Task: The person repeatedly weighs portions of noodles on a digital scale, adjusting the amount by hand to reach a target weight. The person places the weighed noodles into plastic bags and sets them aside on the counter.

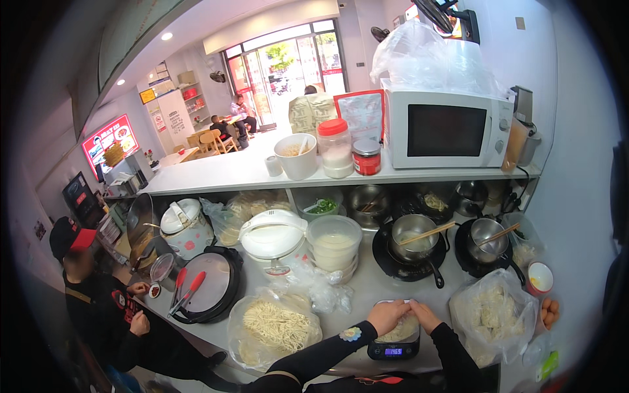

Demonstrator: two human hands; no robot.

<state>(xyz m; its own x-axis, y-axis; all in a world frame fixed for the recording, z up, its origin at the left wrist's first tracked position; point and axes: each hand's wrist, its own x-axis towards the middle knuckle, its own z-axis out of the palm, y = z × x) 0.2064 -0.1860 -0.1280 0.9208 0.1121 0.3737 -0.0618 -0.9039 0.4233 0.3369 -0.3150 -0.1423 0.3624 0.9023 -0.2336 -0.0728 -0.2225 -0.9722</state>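
Observation:
On a black digital kitchen scale [393, 350] with a lit display lies a portion of noodles [399, 331] that seems to be in a thin plastic bag. My left hand [388, 317] and my right hand [424, 317] meet over the far side of this portion, their fingertips close together on it. The exact grip of the fingers is too small to tell. Left of the scale is an open plastic bag of loose noodles [277, 324]. To the right sits another plastic bag with bundled noodles [494, 314].
Two saucepans with chopsticks [415, 240] [489, 240] stand on black cookers behind. Rice cookers [272, 236], stacked plastic tubs [334, 240] and a round griddle with red tongs [211, 280] fill the left. Eggs [549, 312] stand right. A co-worker [98, 304] stands at far left.

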